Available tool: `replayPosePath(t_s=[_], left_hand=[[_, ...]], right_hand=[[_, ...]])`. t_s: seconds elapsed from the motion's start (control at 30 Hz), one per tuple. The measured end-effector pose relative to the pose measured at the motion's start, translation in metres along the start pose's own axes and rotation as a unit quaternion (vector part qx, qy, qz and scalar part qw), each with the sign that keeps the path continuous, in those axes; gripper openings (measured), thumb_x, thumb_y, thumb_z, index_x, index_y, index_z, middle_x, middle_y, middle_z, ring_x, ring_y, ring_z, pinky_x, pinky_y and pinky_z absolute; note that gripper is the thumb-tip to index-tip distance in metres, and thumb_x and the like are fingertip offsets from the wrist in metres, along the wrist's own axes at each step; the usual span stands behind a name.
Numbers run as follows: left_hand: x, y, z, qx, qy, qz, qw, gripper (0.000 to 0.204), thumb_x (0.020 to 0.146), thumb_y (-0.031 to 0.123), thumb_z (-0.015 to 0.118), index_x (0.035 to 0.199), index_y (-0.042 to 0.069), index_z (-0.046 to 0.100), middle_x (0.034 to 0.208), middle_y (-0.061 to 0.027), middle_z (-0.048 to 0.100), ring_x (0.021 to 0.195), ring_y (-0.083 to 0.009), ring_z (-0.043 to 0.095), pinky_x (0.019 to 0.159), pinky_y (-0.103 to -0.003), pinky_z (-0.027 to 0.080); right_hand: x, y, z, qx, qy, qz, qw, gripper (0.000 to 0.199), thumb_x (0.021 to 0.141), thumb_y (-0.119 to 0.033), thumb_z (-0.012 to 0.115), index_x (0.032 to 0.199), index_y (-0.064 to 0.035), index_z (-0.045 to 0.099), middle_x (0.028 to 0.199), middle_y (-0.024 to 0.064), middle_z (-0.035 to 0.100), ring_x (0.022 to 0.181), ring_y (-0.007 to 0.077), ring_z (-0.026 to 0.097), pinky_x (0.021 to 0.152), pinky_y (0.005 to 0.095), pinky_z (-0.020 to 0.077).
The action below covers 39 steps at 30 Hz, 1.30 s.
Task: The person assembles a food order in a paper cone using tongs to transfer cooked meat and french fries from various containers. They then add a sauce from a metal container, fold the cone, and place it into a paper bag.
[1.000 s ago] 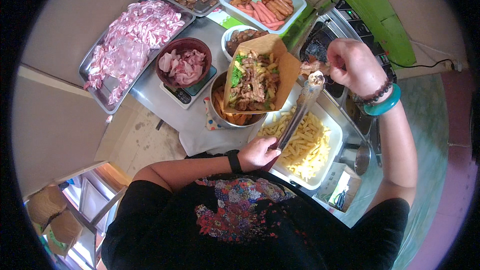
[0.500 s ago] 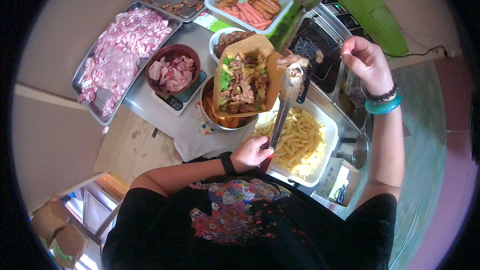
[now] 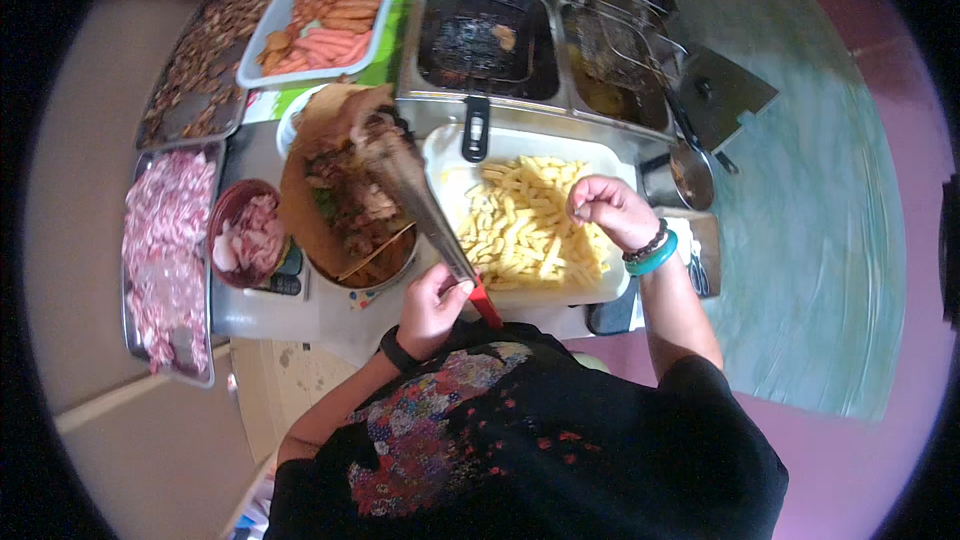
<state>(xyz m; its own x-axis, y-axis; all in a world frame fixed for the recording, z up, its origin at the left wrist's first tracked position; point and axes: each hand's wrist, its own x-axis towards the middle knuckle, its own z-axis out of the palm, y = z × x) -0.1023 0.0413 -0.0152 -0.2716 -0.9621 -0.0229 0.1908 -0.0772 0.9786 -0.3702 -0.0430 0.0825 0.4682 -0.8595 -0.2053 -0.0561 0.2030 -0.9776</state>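
My left hand (image 3: 432, 312) is closed around metal tongs (image 3: 428, 215) with red at their lower end. The tongs slant up and left over a brown paper food box (image 3: 305, 185). Near their tips is a piece of cooked meat (image 3: 378, 135), somewhat blurred. Inside the box lie browned meat and some green bits. The box sits over a metal pot (image 3: 396, 275) of orange-brown pieces. Above a white tub (image 3: 618, 290) of pale fries (image 3: 520, 225) hovers my right hand (image 3: 612, 210), thumb and fingers pinched together. Whatever they may hold is too small to make out.
A two-well fryer (image 3: 490, 40) with a wire basket (image 3: 610, 50) stands beyond the fries. Leftward are a tub of sausages (image 3: 330, 35), a bowl of raw meat (image 3: 250, 235), a tray of raw sliced meat (image 3: 165, 240) and a tray of browned pieces (image 3: 200, 70).
The view has swung rightward. My right hand has come down from beside the fryer to above the fries. The tongs and meat have shifted from the box's right side to over it.
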Motion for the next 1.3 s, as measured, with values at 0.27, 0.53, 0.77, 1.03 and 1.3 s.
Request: replayPosePath(t_s=[0.27, 0.53, 0.77, 1.03, 1.3], left_hand=[[0.002, 0.031, 0.008, 0.065, -0.009, -0.082, 0.994, 0.017, 0.082, 0.002, 0.048, 0.096, -0.004, 0.054, 0.094, -0.0093, 0.061, 0.085, -0.0116, 0.056, 0.078, -0.026, 0.043], [0.002, 0.017, 0.013, 0.091, -0.011, -0.064, 0.994, 0.02, 0.081, 0.003, 0.049, 0.1, -0.003, 0.054, 0.095, -0.0088, 0.061, 0.086, -0.0122, 0.056, 0.078, -0.026, 0.043], [0.0, 0.024, 0.01, 0.081, 0.004, -0.05, 0.995, 0.021, 0.082, 0.004, 0.05, 0.102, -0.002, 0.055, 0.095, -0.0087, 0.061, 0.086, -0.0122, 0.056, 0.077, -0.026, 0.043], [-0.005, 0.015, 0.009, 0.06, 0.024, -0.07, 0.995, 0.022, 0.082, 0.005, 0.052, 0.102, -0.003, 0.054, 0.094, -0.0087, 0.062, 0.085, -0.0119, 0.056, 0.077, -0.025, 0.044], [-0.001, 0.02, 0.008, 0.052, 0.017, -0.065, 0.996, 0.021, 0.083, 0.005, 0.051, 0.101, -0.004, 0.055, 0.095, -0.0084, 0.062, 0.085, -0.0126, 0.057, 0.077, -0.026, 0.044]], right_hand=[[-0.142, 0.074, -0.156, -0.138, 0.46, 0.058, 0.875, 0.016, 0.073, -0.012, 0.056, 0.087, -0.0043, 0.058, 0.069, 0.0013, 0.057, 0.061, 0.0083, 0.05, 0.058, 0.0209, 0.0402], [-0.127, 0.144, -0.316, -0.166, 0.63, 0.066, 0.755, 0.008, 0.076, -0.008, 0.058, 0.082, -0.0044, 0.064, 0.072, 0.0044, 0.062, 0.061, 0.0106, 0.054, 0.056, 0.0232, 0.0431], [-0.125, 0.191, -0.381, -0.304, 0.637, 0.202, 0.679, 0.012, 0.071, -0.013, 0.066, 0.079, -0.0046, 0.066, 0.079, 0.0082, 0.066, 0.072, 0.0146, 0.061, 0.065, 0.0262, 0.0472], [-0.104, 0.164, -0.349, -0.417, 0.557, 0.312, 0.647, 0.02, 0.081, -0.014, 0.048, 0.093, -0.016, 0.064, 0.098, 0.0074, 0.061, 0.094, 0.0246, 0.058, 0.079, 0.0341, 0.045], [-0.108, 0.156, -0.317, -0.506, 0.435, 0.463, 0.583, 0.036, 0.083, -0.029, 0.044, 0.117, -0.0251, 0.05, 0.127, 0.0037, 0.044, 0.118, 0.0288, 0.038, 0.096, 0.0476, 0.0301]])
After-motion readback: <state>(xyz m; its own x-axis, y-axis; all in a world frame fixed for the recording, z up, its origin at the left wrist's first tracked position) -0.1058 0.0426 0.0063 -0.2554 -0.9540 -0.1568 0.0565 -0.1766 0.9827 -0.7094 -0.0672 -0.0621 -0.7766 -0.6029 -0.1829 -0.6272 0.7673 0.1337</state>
